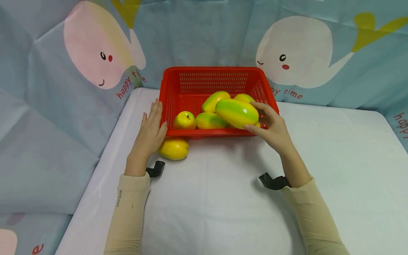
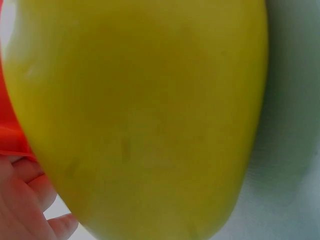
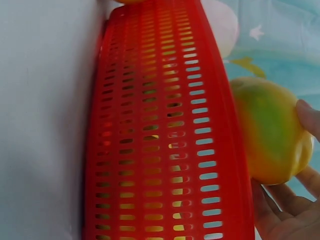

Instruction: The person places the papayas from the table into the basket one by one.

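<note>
My right hand [image 1: 271, 124] grips a glossy green and yellow papaya [image 1: 237, 113] by its right end, thumb and fingers spread round it. It is held over the front right of a red plastic basket [image 1: 213, 133]; the right wrist view shows the papaya [image 3: 270, 130] above the basket's rim. Against the basket's left wall rests my left hand [image 1: 149, 132], its fingers fairly straight. In the basket lie a round yellow fruit [image 1: 185, 120], a green-yellow fruit [image 1: 210, 121], another behind it [image 1: 216, 101] and more partly hidden by the held papaya.
A yellow fruit [image 1: 174, 148] lies on the white table [image 1: 207, 205] before the basket's front left corner, close to my left wrist; it fills most of the left wrist view. Behind the basket hangs a blue cloth [image 1: 204, 35] printed with whales. Black camera mounts [image 1: 274, 181] stick out from both wrists.
</note>
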Motion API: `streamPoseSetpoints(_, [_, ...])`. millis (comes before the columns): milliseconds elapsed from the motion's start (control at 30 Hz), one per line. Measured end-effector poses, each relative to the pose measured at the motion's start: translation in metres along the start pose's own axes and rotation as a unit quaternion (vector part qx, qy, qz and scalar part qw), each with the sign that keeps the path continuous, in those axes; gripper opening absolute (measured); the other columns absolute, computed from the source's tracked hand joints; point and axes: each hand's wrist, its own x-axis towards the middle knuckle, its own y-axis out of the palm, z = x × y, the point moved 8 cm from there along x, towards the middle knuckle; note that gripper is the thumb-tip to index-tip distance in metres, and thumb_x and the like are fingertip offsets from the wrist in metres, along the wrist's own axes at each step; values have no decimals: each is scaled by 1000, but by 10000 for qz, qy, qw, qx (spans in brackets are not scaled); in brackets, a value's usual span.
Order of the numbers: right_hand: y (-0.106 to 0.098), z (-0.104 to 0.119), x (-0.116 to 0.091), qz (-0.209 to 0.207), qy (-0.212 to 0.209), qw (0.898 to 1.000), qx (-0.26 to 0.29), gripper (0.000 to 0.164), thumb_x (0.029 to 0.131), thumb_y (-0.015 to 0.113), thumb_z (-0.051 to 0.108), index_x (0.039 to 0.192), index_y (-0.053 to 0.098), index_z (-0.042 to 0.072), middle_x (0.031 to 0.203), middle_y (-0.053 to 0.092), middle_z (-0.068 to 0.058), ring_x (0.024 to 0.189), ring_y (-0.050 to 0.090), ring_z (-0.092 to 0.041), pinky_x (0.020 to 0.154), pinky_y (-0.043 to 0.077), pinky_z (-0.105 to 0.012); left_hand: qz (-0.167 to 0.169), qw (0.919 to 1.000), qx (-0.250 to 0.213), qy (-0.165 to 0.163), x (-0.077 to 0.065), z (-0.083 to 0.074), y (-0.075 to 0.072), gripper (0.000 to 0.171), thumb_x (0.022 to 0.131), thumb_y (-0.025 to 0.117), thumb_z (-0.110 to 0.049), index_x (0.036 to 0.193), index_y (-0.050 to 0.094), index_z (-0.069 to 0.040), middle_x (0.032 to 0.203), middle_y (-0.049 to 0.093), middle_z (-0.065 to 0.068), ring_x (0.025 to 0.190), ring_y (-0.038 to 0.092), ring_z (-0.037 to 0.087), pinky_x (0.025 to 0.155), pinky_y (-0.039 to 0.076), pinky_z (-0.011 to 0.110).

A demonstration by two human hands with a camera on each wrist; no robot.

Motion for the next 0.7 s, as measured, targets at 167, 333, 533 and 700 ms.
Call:
streamPoseSetpoints(167, [-1,-3,6,-115,-43,9999,-7,60,80,73,4,134,50,7,128,54,-7,111,50,-18,92,44,-19,26,10000,-2,40,1,-1,1,64,97,38,-25,152,9,-5,158,5,6,144,2,20,114,-2,46])
streamPoseSetpoints(333, [1,-4,13,-154,-93,9998,94,58,81,73,6,134,50,8,127,54,-7,111,51,-20,92,46,-22,17,10000,-7,29,1,-1,0,65,97,39,-25,152,10,-5,158,6,6,144,2,20,114,-3,45])
streamPoseSetpoints(533, [3,-12,23,-226,85,9997,72,58,80,74,10,134,50,9,127,54,-7,112,51,-22,93,46,-26,26,10000,-12,27,0,0,0,64,97,38,-24,151,9,-5,158,6,7,144,2,21,114,-3,45])
streamPoseSetpoints(700, [8,-21,33,-139,319,9993,-140,60,80,75,14,135,50,11,128,54,-6,115,49,-22,96,45,-36,18,10000,27,-1,0,1,0,65,97,39,-24,152,10,-5,158,6,7,144,3,22,114,-2,46])
